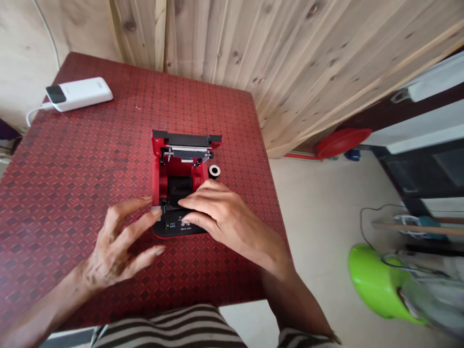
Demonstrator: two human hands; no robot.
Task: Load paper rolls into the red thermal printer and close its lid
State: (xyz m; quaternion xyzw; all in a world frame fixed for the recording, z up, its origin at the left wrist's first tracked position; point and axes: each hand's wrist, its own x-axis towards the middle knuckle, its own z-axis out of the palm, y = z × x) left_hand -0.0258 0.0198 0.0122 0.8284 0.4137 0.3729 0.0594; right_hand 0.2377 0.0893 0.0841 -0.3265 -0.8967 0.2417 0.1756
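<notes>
A red and black device [157,181] that looks like a small label printer sits on the table with its lid [186,141] raised. Inside its bay lies a black roll [179,184]. The fingertips of my left hand [119,237] rest at the left front edge of the printer, fingers spread. My right hand [221,210] reaches over the right front of the bay, index finger by the black roll and thumb over the front panel, with a gap between them. Just behind the right hand, a small roll [214,171] with a white core ring stands beside the printer.
A white power bank [81,93] with a cable lies at the table's far left. The red patterned table [108,159] meets a wooden plank wall [210,38]. On the floor to the right are a green plastic tub [373,285] and a red basin [342,142].
</notes>
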